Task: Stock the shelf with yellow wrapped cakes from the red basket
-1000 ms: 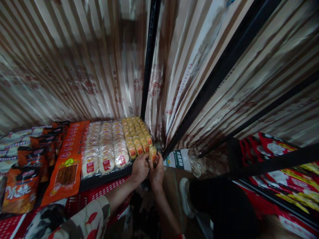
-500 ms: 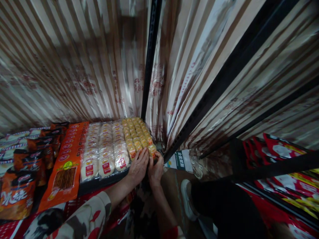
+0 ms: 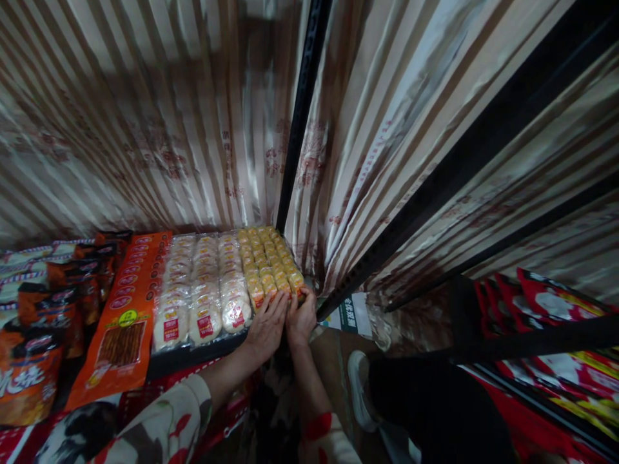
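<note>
Rows of small yellow snack packs point(image 3: 269, 262) fill the right end of a low black shelf point(image 3: 193, 354). My left hand point(image 3: 265, 325) lies flat against the front packs of those rows, fingers spread. My right hand point(image 3: 300, 316) presses on the front pack of the rightmost row point(image 3: 294, 281) at the shelf's corner, beside the black upright post point(image 3: 300, 122). Left of the yellow packs lie rows of round white cakes point(image 3: 206, 296) in clear wrappers with red labels.
A long orange packet point(image 3: 126, 316) lies left of the cakes, with dark orange bags point(image 3: 29, 361) beyond it. Striped paper point(image 3: 145, 116) covers the walls. My dark trouser leg and shoe point(image 3: 360, 386) are on the floor. Red packets point(image 3: 551, 309) fill a shelf at right.
The yellow pack that both hands held at the shelf's front corner now sits in the rightmost row. My left hand has opened flat against the rows; the view shifted slightly.
</note>
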Demonstrator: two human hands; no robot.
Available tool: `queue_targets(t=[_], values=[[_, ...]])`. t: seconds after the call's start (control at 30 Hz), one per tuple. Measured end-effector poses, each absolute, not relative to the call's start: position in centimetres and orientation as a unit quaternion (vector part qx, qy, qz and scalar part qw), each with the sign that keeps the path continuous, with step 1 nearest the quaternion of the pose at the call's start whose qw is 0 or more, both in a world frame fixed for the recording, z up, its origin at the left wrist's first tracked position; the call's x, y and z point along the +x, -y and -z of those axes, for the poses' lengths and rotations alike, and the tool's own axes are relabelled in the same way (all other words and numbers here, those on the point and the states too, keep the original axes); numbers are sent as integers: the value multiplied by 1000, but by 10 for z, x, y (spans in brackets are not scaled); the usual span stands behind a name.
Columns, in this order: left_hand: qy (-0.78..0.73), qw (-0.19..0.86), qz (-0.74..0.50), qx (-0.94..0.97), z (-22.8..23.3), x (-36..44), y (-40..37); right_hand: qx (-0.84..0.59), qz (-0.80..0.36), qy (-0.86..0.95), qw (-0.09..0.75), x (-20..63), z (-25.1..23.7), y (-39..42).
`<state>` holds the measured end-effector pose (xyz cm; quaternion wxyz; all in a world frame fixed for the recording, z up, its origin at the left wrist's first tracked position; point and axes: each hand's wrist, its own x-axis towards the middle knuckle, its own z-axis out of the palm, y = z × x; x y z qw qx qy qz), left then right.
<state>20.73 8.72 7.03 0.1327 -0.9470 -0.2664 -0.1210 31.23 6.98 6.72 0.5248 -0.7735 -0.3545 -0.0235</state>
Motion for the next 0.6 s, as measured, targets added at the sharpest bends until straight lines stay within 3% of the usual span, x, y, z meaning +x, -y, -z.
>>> queue_targets(t=[0.6], values=[[260, 119, 120, -951, -77, 207, -87, -773, 8, 348, 530, 315, -58, -73]])
